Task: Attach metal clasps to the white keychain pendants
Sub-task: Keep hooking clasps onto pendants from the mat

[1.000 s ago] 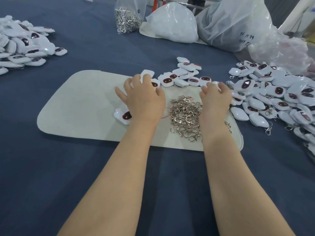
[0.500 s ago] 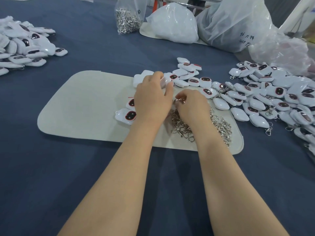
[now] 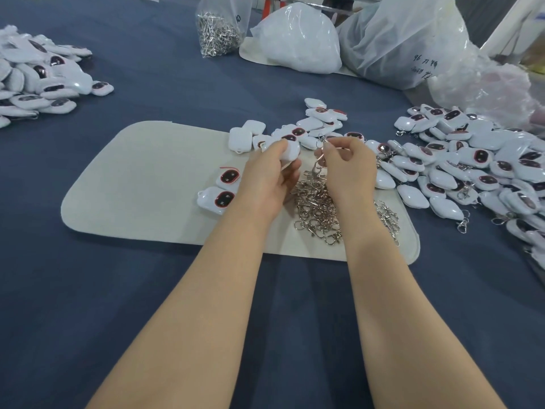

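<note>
My left hand (image 3: 267, 178) grips a white keychain pendant (image 3: 290, 151) just above the cream mat (image 3: 141, 184). My right hand (image 3: 348, 169) pinches a metal clasp (image 3: 320, 156) by its upper ring, lifted from the heap of loose clasps (image 3: 321, 208) between my wrists. The clasp hangs a little to the right of the held pendant. Two pendants with dark red-rimmed faces (image 3: 224, 188) lie on the mat left of my left hand. Several more pendants (image 3: 312, 125) are scattered along the mat's far edge.
A large pile of pendants with clasps (image 3: 472, 163) spreads at the right. Another pendant pile (image 3: 38, 78) sits at the far left. At the back stand a clear bag of clasps (image 3: 218, 28) and white plastic bags (image 3: 298, 39). Blue cloth covers the table.
Both hands came inward from the pendant row. The left hand picked up a pendant, and the right hand lifted one clasp out of the heap and raised it.
</note>
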`<action>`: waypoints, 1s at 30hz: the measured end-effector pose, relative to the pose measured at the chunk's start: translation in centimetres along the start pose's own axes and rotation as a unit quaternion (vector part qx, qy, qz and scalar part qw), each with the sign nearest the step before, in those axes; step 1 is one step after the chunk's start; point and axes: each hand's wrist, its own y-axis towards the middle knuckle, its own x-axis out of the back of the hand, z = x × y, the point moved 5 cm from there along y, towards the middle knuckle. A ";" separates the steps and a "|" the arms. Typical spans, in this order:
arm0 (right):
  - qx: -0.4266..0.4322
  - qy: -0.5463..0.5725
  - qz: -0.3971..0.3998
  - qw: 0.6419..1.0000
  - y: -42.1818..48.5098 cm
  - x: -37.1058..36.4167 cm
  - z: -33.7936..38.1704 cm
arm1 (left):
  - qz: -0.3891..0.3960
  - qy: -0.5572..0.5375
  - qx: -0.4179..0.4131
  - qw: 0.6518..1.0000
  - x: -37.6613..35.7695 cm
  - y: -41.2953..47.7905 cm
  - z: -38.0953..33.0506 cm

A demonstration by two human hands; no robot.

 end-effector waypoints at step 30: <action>0.001 0.175 0.075 0.982 -0.4 -0.7 0.9 | -0.027 0.321 -0.239 0.916 -0.7 -0.8 -1.9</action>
